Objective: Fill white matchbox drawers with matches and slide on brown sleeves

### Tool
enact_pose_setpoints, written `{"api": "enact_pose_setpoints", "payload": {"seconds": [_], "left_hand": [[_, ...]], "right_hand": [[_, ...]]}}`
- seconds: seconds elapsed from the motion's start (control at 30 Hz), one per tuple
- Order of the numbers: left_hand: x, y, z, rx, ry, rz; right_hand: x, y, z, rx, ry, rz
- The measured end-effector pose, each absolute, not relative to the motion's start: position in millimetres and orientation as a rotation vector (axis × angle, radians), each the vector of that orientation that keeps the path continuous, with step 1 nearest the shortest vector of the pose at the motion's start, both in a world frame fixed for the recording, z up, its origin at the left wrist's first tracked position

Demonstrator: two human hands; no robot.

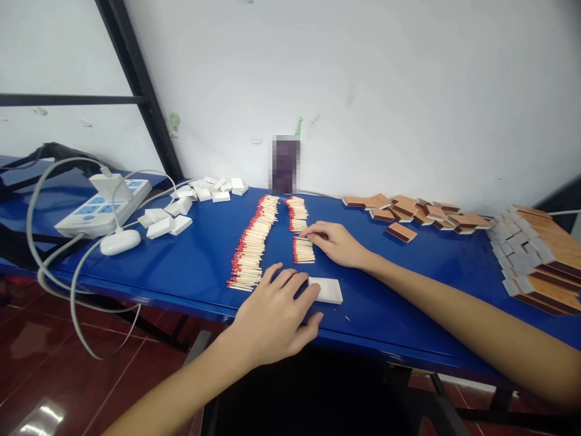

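Note:
A short row of red-headed matchsticks [297,209] lies on the blue table, with a small gap near its lower part. My right hand [333,242] is at that gap, its thumb and fingertips drawn together on matchsticks there. How many it grips is hidden. My left hand [276,312] is palm down near the table's front edge, fingers bent and apart, holding nothing. Just right of its fingers lies a small white matchbox tray [330,290], partly covered by the hand; whether they touch is unclear. A longer row of matchsticks [254,239] runs to the left.
White matchbox pieces [181,206] lie scattered at the back left. Loose brown matchbox sleeves [408,210] lie at the back right, with a stack of sleeves [540,254] beyond. A power strip [106,206], a white case [120,242] and cables occupy the left. A wall stands behind.

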State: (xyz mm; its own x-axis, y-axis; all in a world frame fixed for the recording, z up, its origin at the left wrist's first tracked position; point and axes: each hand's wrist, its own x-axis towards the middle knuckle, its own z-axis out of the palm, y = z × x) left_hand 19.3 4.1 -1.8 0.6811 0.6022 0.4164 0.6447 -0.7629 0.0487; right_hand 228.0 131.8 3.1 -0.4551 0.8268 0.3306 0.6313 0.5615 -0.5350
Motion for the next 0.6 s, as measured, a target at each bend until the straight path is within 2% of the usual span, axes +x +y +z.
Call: {"api": "enact_pose_setpoints", "payload": {"seconds": [0.6], "left_hand": [[19.1,4.0,-1.0,-2.795,-1.031,-0.635]], "right_hand": [[226.3,126.0,7.1,-1.14,-2.295,0.419]]}}
